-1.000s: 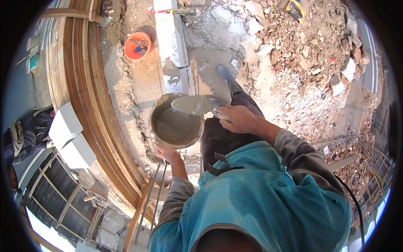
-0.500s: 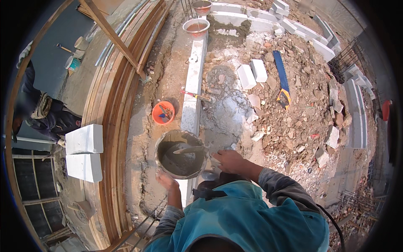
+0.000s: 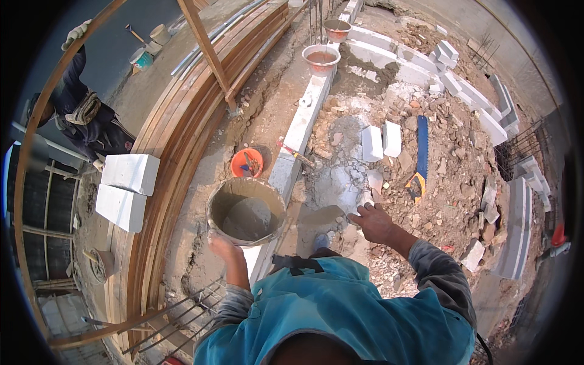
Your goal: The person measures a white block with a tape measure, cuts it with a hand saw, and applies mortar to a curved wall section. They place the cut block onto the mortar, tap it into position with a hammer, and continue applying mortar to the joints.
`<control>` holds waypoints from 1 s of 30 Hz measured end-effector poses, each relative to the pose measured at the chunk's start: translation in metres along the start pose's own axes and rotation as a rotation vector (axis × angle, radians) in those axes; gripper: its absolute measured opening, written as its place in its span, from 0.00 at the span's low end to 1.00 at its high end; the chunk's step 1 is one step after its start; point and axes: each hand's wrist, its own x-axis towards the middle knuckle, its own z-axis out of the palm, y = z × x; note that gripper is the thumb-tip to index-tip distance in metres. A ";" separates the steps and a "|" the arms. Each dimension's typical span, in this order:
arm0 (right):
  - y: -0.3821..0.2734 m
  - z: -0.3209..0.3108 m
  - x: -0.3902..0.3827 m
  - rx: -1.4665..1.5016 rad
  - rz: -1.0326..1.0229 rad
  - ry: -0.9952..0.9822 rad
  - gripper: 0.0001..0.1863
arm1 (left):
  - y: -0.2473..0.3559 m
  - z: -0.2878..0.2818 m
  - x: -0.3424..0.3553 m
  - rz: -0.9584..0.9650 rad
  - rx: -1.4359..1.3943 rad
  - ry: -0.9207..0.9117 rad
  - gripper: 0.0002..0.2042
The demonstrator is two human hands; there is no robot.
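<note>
My left hand (image 3: 225, 248) is closed on the near left side of a round mortar bucket (image 3: 214, 210), which rests against or just over the white block wall. Wet grey mortar (image 3: 249, 220) lies inside it. To the right, my right hand (image 3: 376, 224) grips the handle of a trowel (image 3: 322, 215), its blade coated in grey mortar and pointing left, apart from the bucket. The fingers hide most of the handle. Beyond the bucket sits an orange bucket (image 3: 239, 163) with hand tools in it. A hammer-like tool with a red and yellow handle (image 3: 296, 151) lies across the block wall (image 3: 285, 172).
Two white blocks (image 3: 382, 142) and a blue handsaw (image 3: 422, 149) lie on rubble at right. Two mortar tubs (image 3: 321, 56) stand on the far wall. Long timbers (image 3: 176, 152) run along the left, beside a person (image 3: 91, 121) near two more blocks. Rebar (image 3: 182, 316) sticks out at lower left.
My right hand has drawn the trowel out of the bucket and moved right. The bucket has shifted left in view. The person at left has moved, and my view has turned.
</note>
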 end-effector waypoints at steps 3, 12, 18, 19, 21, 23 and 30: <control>0.046 0.021 -0.037 0.293 0.218 0.106 0.29 | 0.011 -0.004 0.001 -0.099 0.040 0.114 0.15; 0.044 0.126 -0.097 0.970 0.779 0.283 0.25 | -0.067 -0.162 0.109 0.374 1.155 -0.089 0.18; 0.022 0.201 -0.174 1.001 0.976 0.268 0.16 | -0.026 -0.174 0.095 0.258 1.599 0.087 0.15; 0.018 0.199 -0.178 0.922 0.979 0.207 0.15 | -0.024 -0.189 0.103 0.227 1.631 0.092 0.15; 0.011 0.211 -0.188 0.795 0.987 0.183 0.15 | -0.018 -0.202 0.112 0.201 1.608 0.125 0.15; 0.013 0.226 -0.197 0.841 1.081 0.029 0.21 | -0.001 -0.189 0.097 0.210 1.512 0.135 0.15; 0.069 0.315 -0.192 0.588 0.946 -0.216 0.25 | 0.015 -0.193 0.121 0.086 1.011 0.086 0.10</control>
